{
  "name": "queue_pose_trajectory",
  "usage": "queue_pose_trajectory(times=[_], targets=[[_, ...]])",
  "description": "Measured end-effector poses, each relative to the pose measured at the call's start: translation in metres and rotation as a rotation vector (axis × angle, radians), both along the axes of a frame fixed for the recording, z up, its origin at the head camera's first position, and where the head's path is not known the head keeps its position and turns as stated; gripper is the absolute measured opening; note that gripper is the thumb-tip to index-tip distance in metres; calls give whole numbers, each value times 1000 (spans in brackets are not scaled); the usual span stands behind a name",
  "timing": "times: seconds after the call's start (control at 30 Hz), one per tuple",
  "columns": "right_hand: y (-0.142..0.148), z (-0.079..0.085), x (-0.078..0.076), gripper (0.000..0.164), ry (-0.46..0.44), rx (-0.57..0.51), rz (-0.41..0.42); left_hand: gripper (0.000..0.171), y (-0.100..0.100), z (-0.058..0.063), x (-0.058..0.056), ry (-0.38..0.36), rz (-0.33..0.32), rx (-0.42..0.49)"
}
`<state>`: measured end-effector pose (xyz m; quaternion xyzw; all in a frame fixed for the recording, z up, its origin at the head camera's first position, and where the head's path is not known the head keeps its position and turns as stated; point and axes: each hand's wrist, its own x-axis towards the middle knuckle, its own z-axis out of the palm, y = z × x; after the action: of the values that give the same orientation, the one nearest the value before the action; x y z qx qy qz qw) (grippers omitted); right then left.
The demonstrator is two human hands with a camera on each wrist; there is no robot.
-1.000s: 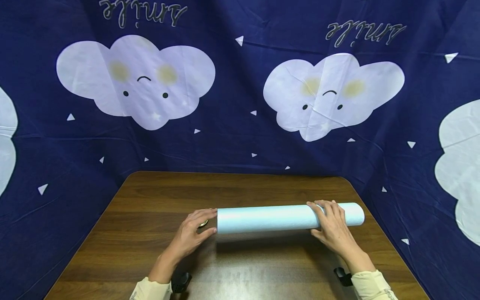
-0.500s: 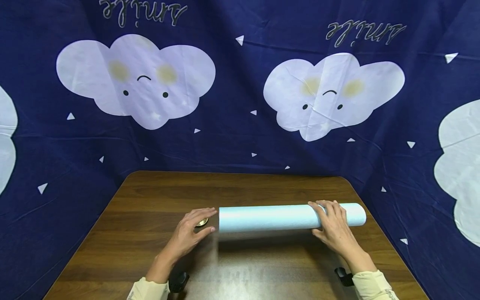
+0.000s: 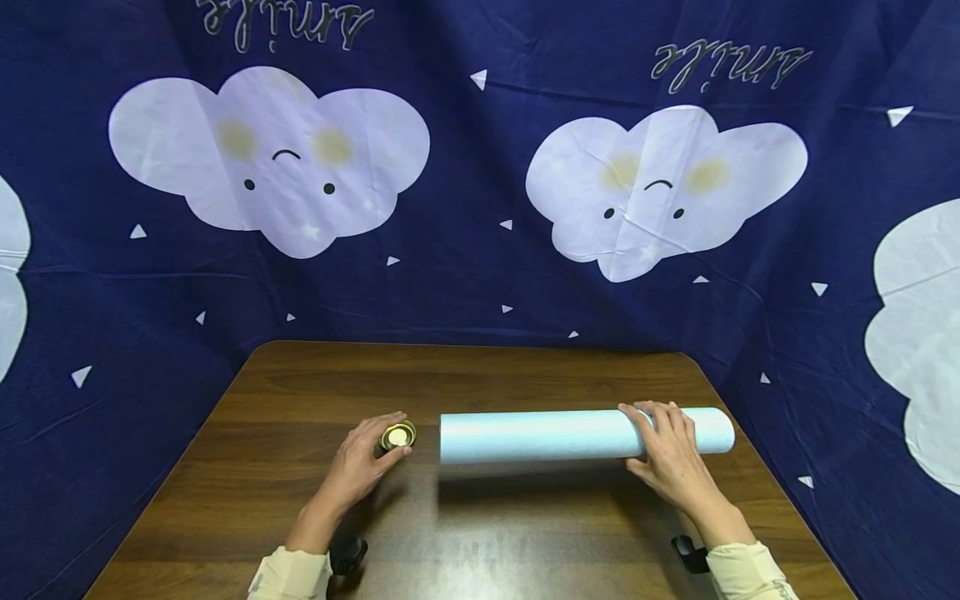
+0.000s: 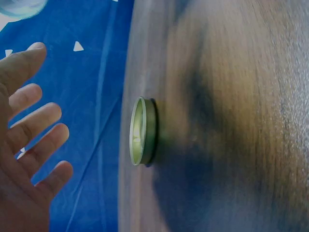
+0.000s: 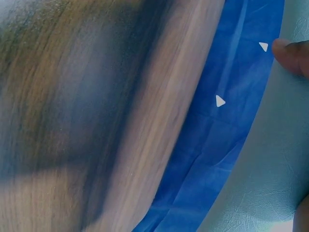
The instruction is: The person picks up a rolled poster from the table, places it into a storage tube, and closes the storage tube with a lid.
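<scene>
One pale blue tube is up above the brown table, stretched crosswise, and the right hand grips it near its right end! Over to the left hand: fingers spread wide, apart from the tube, above a shallow gold tin sitting open side up on the table.

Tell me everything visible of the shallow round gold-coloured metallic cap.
The cap looks metallic, with a thin raised rim and a paler centre. It lies flat, open side up, on the brown wood-grain table, left of the pale blue cylindrical roll. The left hand hovers near it; the left wrist view shows a gap, so only the table touches it.
</scene>
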<state>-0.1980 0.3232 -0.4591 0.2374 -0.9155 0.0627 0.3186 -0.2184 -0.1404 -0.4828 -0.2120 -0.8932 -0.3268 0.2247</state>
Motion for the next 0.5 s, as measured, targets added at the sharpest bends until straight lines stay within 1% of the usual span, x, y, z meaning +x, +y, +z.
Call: queue_pose_trajectory(times=[0.13, 0.2, 0.5], targets=[[2, -1, 2, 91, -2, -4, -1, 50, 1, -6, -7, -72, 36, -24], [2, -1, 3, 91, -1, -4, 0, 50, 2, -10, -11, -94, 50, -31], [5, 0, 4, 91, 13, 2, -6, 51, 3, -23, -28, -125, 88, -60]])
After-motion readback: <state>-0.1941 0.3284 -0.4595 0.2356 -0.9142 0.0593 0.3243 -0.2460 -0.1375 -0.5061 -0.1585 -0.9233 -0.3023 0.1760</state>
